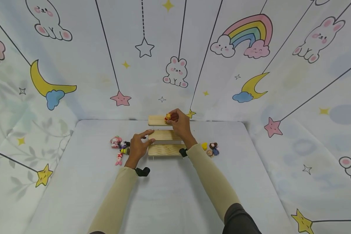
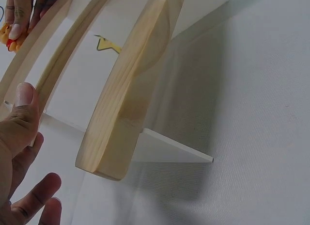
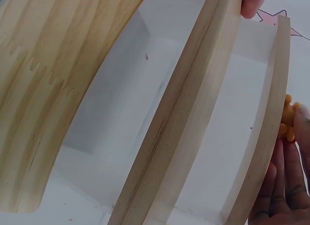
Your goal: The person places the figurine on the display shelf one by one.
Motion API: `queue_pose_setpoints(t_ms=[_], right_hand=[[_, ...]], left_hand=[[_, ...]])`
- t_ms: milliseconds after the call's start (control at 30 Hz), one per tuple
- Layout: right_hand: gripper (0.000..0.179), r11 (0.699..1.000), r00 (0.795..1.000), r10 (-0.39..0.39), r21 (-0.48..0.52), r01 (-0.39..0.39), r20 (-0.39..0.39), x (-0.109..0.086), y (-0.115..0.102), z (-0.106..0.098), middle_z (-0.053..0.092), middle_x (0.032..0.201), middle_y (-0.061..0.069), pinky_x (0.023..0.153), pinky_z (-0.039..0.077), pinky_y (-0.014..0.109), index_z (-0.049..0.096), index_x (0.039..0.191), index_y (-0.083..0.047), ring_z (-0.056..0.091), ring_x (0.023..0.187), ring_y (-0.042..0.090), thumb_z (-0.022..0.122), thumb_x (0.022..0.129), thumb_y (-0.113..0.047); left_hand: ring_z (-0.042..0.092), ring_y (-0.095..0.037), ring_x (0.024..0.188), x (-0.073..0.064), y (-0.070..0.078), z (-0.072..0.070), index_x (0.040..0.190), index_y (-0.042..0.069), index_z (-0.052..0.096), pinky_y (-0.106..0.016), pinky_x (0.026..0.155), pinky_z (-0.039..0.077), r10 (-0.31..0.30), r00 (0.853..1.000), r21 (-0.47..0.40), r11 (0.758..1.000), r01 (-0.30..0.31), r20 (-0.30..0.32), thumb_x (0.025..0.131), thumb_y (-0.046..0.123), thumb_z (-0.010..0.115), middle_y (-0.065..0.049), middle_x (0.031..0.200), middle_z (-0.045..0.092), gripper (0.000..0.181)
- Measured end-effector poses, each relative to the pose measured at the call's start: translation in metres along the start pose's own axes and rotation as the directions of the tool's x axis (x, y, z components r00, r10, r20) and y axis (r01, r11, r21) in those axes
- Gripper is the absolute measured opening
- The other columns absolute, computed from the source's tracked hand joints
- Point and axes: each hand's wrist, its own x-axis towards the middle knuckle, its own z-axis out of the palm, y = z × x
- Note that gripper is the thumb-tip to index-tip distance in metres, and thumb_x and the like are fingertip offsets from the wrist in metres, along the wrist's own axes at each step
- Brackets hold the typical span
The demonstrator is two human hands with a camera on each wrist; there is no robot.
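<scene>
A three-tier display stand with pale wooden steps and white supports stands at the back of the table. My right hand pinches a small yellow-orange bear figurine in a red top, at the top step. The bear shows beyond that step in the right wrist view, partly hidden by the fingers. With thumb and forefinger, my left hand grips the left end of the middle step. In the left wrist view its thumb presses the wood's front edge, while other fingers spread below.
Left of the stand lie several small figurines, among them a pink one and a red-and-pink one. To its right are a yellow figurine and a brown-haired one in blue. A cartoon-printed backdrop rises behind the white table.
</scene>
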Motion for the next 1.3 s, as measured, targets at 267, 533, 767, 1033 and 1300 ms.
queue_pose_setpoints(t_ms=[267, 533, 767, 1033, 1300], right_hand=[[0.032, 1.000, 1.000, 0.008, -0.008, -0.008, 0.000, -0.001, -0.001, -0.001, 0.075, 0.114, 0.007, 0.091, 0.059, 0.040, 0.069, 0.122, -0.012, 0.071, 0.104, 0.022, 0.082, 0.093, -0.017], [0.035, 1.000, 1.000, 0.017, -0.019, -0.017, 0.000, -0.001, -0.001, -0.001, 0.075, 0.115, 0.007, 0.093, 0.059, 0.038, 0.070, 0.126, -0.012, 0.071, 0.107, 0.022, 0.082, 0.094, -0.018], [0.042, 1.000, 1.000, -0.013, 0.023, 0.014, -0.024, -0.006, 0.004, -0.008, 0.076, 0.118, 0.007, 0.096, 0.060, 0.041, 0.070, 0.132, -0.013, 0.073, 0.109, 0.024, 0.084, 0.093, -0.018], [0.041, 0.999, 0.996, -0.038, 0.028, 0.041, -0.076, -0.012, 0.015, -0.029, 0.075, 0.121, 0.005, 0.094, 0.060, 0.042, 0.070, 0.133, -0.018, 0.071, 0.107, 0.023, 0.083, 0.095, -0.020], [0.040, 0.999, 0.986, -0.034, 0.023, 0.038, -0.161, -0.016, 0.030, -0.053, 0.077, 0.119, 0.003, 0.087, 0.058, 0.038, 0.072, 0.131, -0.019, 0.071, 0.102, 0.021, 0.084, 0.093, -0.023]], left_hand=[[0.063, -0.037, 0.116, 0.000, -0.003, 0.000, 0.137, 0.026, 0.074, -0.056, 0.096, 0.050, 0.040, 0.999, -0.011, 0.999, -0.040, -0.009, 0.092, 0.030, 0.082, -0.004, 0.145, 0.069, 0.046], [0.063, -0.037, 0.118, 0.000, -0.003, 0.001, 0.137, 0.028, 0.074, -0.056, 0.095, 0.050, 0.019, 1.000, -0.005, 1.000, -0.019, -0.007, 0.092, 0.031, 0.082, -0.004, 0.146, 0.068, 0.046], [0.063, -0.037, 0.119, 0.000, -0.002, 0.000, 0.137, 0.030, 0.074, -0.057, 0.097, 0.050, 0.008, 1.000, -0.007, 1.000, -0.008, -0.004, 0.092, 0.030, 0.082, -0.003, 0.146, 0.068, 0.046], [0.063, -0.037, 0.119, -0.001, -0.003, 0.000, 0.138, 0.028, 0.073, -0.057, 0.097, 0.050, 0.016, 1.000, -0.006, 1.000, -0.016, 0.000, 0.091, 0.031, 0.082, -0.004, 0.147, 0.068, 0.048], [0.063, -0.036, 0.117, 0.001, -0.005, 0.002, 0.138, 0.027, 0.074, -0.055, 0.097, 0.049, 0.029, 1.000, -0.007, 1.000, -0.029, -0.010, 0.091, 0.030, 0.083, -0.003, 0.146, 0.069, 0.048]])
